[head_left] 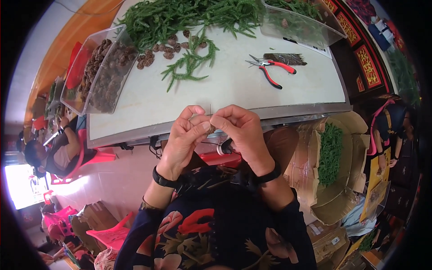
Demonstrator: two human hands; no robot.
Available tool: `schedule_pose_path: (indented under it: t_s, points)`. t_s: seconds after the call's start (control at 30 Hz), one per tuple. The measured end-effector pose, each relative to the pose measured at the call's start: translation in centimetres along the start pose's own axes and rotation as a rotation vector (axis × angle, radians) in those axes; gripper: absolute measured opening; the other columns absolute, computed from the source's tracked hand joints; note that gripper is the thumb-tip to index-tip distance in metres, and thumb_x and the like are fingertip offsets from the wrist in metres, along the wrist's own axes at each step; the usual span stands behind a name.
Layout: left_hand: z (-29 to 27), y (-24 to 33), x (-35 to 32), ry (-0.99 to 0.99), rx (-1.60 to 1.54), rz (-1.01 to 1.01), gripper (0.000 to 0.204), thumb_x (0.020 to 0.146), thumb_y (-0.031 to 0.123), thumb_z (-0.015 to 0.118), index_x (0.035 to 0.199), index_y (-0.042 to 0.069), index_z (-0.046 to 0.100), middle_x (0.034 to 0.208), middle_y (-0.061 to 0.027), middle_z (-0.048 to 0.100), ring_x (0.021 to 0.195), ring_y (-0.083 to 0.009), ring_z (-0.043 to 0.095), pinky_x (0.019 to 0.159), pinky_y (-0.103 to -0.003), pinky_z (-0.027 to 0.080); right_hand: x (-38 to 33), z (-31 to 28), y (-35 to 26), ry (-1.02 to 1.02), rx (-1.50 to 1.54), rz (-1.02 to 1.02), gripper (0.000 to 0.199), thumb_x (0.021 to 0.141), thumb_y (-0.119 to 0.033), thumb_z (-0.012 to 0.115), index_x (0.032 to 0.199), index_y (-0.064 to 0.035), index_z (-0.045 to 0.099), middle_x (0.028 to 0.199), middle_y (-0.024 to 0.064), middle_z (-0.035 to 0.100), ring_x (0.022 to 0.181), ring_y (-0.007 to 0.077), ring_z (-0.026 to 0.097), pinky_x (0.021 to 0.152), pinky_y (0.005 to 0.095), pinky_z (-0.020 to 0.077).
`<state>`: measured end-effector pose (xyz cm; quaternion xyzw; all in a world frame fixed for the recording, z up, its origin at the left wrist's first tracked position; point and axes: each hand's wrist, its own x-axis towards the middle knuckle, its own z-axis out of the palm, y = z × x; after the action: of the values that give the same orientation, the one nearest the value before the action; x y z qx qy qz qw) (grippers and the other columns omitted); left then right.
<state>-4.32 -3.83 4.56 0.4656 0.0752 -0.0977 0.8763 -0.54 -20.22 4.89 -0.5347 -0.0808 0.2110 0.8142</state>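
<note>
My left hand [183,135] and my right hand [239,128] meet just off the table's near edge, thumbs and fingers pinched together. Between them is a small brown pine cone [211,129], mostly hidden by the fingers. A thin wire [210,109] sticks up from the pinch; which fingertips grip it is hard to tell. Beyond my hands, a green artificial pine sprig [191,65] lies on the white table [234,85], beside several loose pine cones [168,49]. Long-nose pliers [270,71] with red and black handles rest open on the right, by a bundle of thin dark wires [285,59].
A clear bin of pine cones [105,74] stands at the table's left; another clear bin [301,29] holds greenery at the far right. Green sprigs [189,18] pile along the back. An open cardboard box [310,175] with greenery sits right of me. Other people [54,153] sit nearby.
</note>
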Motion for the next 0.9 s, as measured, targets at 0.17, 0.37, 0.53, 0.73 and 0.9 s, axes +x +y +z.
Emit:
schedule_pose_path:
  t_s: [0.17, 0.37, 0.53, 0.73, 0.9]
  points:
    - [-1.3, -0.2, 0.0, -0.043, -0.003, 0.01, 0.027, 0.091, 0.003, 0.062, 0.115, 0.008, 0.049, 0.102, -0.0071, 0.067, 0.083, -0.004, 0.056, 0.065, -0.016, 0.041, 0.6, 0.3, -0.1, -0.04, -0.131, -0.09, 0.007, 0.09, -0.005, 0.066, 0.094, 0.0001, 0.063, 0.079, -0.0027, 0.064, 0.07, 0.0014, 0.057, 0.063, 0.0162, 0.0436]
    - [-0.1, 0.7, 0.2, -0.034, 0.168, -0.09, 0.016, 0.097, 0.013, 0.056, 0.111, 0.006, 0.054, 0.09, 0.0002, 0.061, 0.072, -0.0024, 0.047, 0.06, -0.017, 0.035, 0.6, 0.1, -0.2, -0.031, -0.276, -0.147, 0.005, 0.091, -0.004, 0.065, 0.091, -0.0008, 0.061, 0.076, -0.0036, 0.061, 0.069, 0.0011, 0.056, 0.062, 0.0168, 0.0437]
    - [-0.1, 0.9, 0.7, -0.147, 0.223, -0.221, 0.02, 0.1, 0.023, 0.049, 0.103, 0.004, 0.057, 0.077, 0.0052, 0.048, 0.065, -0.0026, 0.037, 0.056, -0.018, 0.028, 0.5, 0.1, -0.7, -0.028, -0.251, -0.171, 0.005, 0.091, -0.004, 0.064, 0.09, -0.001, 0.061, 0.074, -0.0039, 0.06, 0.068, 0.0008, 0.054, 0.06, 0.0169, 0.0423]
    - [0.0, 0.2, 1.3, -0.118, 0.069, -0.208, 0.02, 0.099, 0.022, 0.049, 0.096, 0.004, 0.057, 0.07, 0.0066, 0.041, 0.06, -0.0027, 0.032, 0.053, -0.019, 0.025, 0.6, -0.1, -0.2, 0.055, -0.334, -0.26, 0.004, 0.091, -0.004, 0.064, 0.091, -0.0009, 0.061, 0.074, -0.0039, 0.059, 0.065, 0.0009, 0.052, 0.056, 0.0178, 0.0406]
    - [-0.1, 0.4, 1.6, -0.087, 0.057, -0.167, 0.019, 0.096, 0.021, 0.05, 0.089, 0.004, 0.056, 0.066, 0.0073, 0.037, 0.056, -0.0033, 0.027, 0.051, -0.02, 0.023, 0.3, -0.7, -0.3, 0.093, -0.437, -0.266, 0.003, 0.091, -0.003, 0.064, 0.091, -0.0012, 0.062, 0.072, -0.0028, 0.059, 0.062, 0.0022, 0.051, 0.055, 0.0195, 0.0404]
